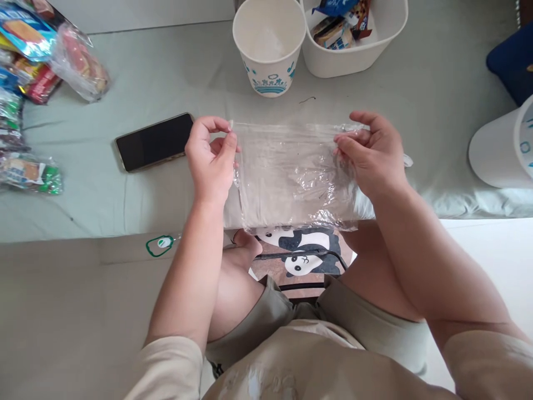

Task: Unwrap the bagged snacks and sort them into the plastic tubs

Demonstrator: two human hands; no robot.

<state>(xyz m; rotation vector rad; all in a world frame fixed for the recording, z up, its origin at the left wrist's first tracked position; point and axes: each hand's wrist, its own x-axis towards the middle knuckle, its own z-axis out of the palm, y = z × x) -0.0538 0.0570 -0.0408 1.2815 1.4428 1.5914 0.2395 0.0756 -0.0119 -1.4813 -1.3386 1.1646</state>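
Note:
A clear plastic bag point(287, 172) is stretched flat between my two hands over the front edge of the covered surface. My left hand point(212, 155) pinches its upper left corner between thumb and fingers. At the upper right, my right hand point(372, 150) grips the bag's other side, where the film is bunched and wrinkled. Through the film the pale green cover shows; I see nothing inside the bag. Just left of my left hand lies a black phone point(154, 142), its screen dark.
Behind the bag stand a white paper cup point(270, 61) with blue print and a white bin point(353, 58) holding packaged snacks. Snack packs point(41, 83) pile at the left. Another white cup point(499, 147) lies tipped at the right, near a dark blue item point(510, 64).

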